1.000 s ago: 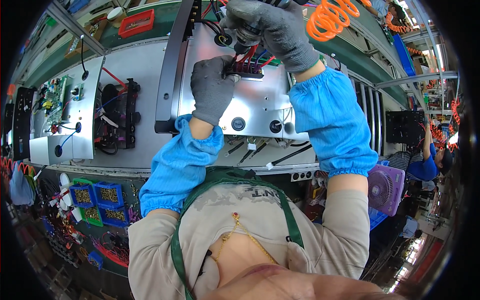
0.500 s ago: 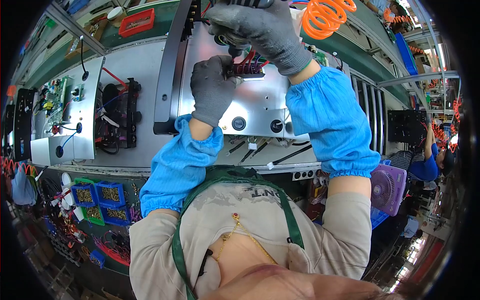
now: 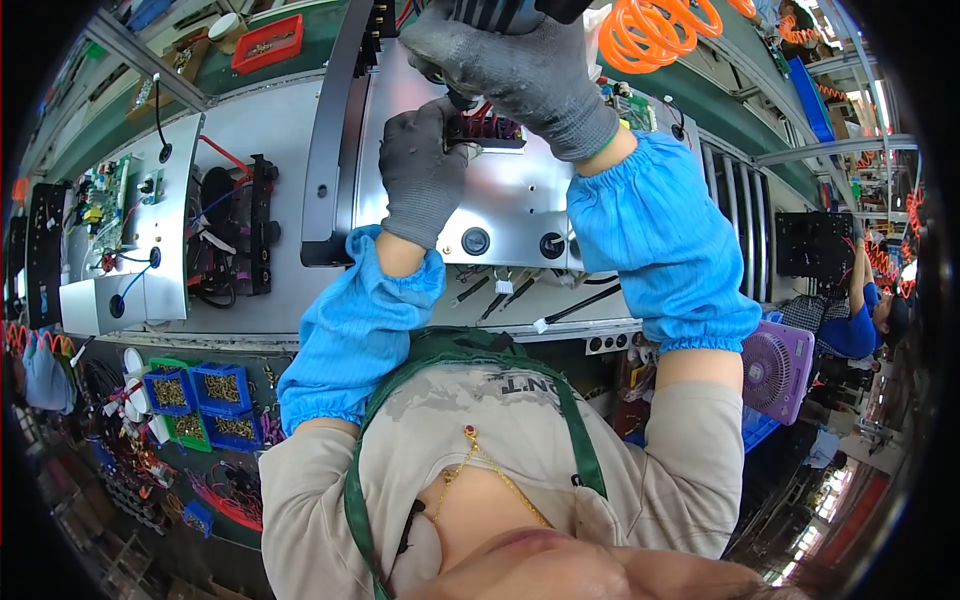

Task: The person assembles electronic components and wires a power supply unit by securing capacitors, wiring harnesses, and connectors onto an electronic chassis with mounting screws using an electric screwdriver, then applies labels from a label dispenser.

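My gloved right hand is wrapped round a dark power screwdriver, whose upper part is cut off by the top edge. Its dark nose points down beside my left fingertips. My gloved left hand is closed at the left end of a black terminal block with dark red wires. The block lies over a shiny metal chassis plate; the exact contact at the screwdriver tip is hidden by my fingers.
A black panel stands along the chassis's left side. Further left sits another metal unit with a circuit board. Orange coiled hose hangs at the upper right. Loose cables stick out toward me. A purple fan stands at right.
My right hand has shifted slightly left with the screwdriver, and more of the tool's body shows at the top. My left hand has moved slightly up and left, still at the terminal block.
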Motion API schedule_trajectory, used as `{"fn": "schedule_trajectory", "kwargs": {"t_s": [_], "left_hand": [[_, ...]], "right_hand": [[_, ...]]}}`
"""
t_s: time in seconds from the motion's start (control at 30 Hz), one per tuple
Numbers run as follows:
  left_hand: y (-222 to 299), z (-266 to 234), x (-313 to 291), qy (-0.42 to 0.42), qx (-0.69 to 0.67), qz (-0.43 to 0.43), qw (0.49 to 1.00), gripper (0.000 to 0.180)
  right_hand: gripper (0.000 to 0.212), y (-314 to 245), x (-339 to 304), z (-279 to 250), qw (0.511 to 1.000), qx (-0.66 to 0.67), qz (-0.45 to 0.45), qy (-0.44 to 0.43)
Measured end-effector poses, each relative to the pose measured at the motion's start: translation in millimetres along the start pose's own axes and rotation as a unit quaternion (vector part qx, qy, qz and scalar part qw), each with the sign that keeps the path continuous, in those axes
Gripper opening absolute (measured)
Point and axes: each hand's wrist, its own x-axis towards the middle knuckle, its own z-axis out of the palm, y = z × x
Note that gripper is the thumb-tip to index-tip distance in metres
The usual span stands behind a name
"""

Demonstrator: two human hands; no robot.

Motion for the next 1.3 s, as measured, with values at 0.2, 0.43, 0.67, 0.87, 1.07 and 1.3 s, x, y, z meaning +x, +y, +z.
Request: {"fn": "schedule_trajectory", "kwargs": {"t_s": [0.2, 0.43, 0.67, 0.87, 1.07, 1.3], "left_hand": [[2, -2, 0, -0.026, -0.039, -0.004, 0.999, 0.046], [-2, 1, 0, -0.013, -0.018, 0.01, 1.0, 0.044], [-2, 1, 0, -0.024, -0.033, 0.004, 0.999, 0.045], [-5, 8, 3, -0.006, -0.054, 0.009, 0.998, 0.047], [-3, 7, 2, 0.001, -0.038, 0.015, 0.999, 0.05], [-5, 5, 0, -0.004, -0.027, 0.008, 1.0, 0.053]], "right_hand": [[0.018, 15, 7, -7, 0.987, -0.015, -0.16, -0.014], [0.02, 3, 5, -1, 1.0, 0.019, 0.001, -0.001], [0.018, 7, 10, 0, 0.999, -0.008, -0.002, 0.039], [0.019, 4, 13, -12, 0.994, -0.019, 0.108, 0.028], [0.026, 9, 16, -13, 0.988, -0.068, 0.13, 0.042], [0.026, 4, 13, -11, 0.986, -0.052, 0.153, 0.034]]}}
